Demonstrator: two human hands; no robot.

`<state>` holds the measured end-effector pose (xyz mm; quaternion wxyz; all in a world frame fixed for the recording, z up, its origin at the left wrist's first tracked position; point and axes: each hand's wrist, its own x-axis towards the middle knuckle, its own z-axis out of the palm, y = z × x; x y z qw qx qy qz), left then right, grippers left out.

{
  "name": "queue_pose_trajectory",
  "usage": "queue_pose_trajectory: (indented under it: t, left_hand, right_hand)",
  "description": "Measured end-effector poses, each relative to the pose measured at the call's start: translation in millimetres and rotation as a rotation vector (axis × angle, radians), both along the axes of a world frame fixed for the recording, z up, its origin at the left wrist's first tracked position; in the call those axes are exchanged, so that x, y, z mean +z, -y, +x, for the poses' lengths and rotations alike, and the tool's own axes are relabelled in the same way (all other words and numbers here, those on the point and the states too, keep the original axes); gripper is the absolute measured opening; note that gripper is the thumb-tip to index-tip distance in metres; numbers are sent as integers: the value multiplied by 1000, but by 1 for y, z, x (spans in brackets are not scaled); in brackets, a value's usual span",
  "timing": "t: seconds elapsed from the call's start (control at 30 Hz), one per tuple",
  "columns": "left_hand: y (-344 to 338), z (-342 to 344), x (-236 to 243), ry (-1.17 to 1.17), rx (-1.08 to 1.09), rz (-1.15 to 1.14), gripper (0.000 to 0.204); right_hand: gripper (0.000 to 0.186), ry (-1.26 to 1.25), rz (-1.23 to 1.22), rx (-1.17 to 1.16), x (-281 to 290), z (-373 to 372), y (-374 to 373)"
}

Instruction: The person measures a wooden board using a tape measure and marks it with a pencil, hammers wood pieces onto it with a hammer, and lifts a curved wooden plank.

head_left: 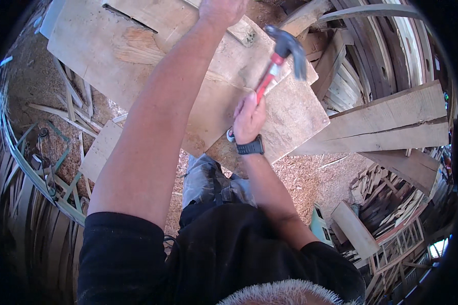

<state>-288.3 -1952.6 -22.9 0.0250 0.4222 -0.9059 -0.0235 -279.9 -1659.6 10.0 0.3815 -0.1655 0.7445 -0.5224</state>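
Note:
My right hand [248, 119], with a black watch on the wrist, grips the red handle of a claw hammer [285, 48]. The dark steel head is raised above a big, worn plywood board [137, 51] that lies tilted in front of me. My left arm reaches across the board, and my left hand [221, 10] sits at its far part beside a small pale wooden strip [244, 31]. The fingers of that hand are cut off by the picture's top edge, so its grip is hidden.
Thick rough planks [392, 122] lie crossed at the right, with curved wooden pieces [371, 46] behind them. Sawdust [310, 178] covers the ground. Thin slats and a green metal frame [61, 168] lie at the left, and a wooden block [353, 229] and lattice scraps at the lower right.

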Motion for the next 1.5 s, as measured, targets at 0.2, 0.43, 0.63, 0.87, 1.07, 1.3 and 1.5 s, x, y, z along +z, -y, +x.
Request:
queue_pose_trajectory:
  t: [0.2,0.43,0.63,0.87,1.07,1.3,1.5]
  left_hand:
    - [-2,-10,10,-36,45,81,37]
    - [1,-3,7,-56,61,106,41]
    - [-4,-4,6,-66,96,128,42]
    - [-3,-4,1,-118,43,41,41]
    - [-1,-2,1,-101,27,22,43]
    - [-1,-2,5,-106,114,91,44]
    - [0,-8,0,-121,57,35,44]
  right_hand:
    - [27,-264,94,84,-22,6,-26]
    - [29,-62,-217,-76,7,14,-23]
    - [31,-81,57,68,-11,-3,5]
    - [28,-188,154,100,-18,-1,-11]
    - [28,13,-146,-82,7,-1,-22]
    - [26,155,5,35,2,-4,-8]
    - [32,-23,148,90,-22,2,-27]
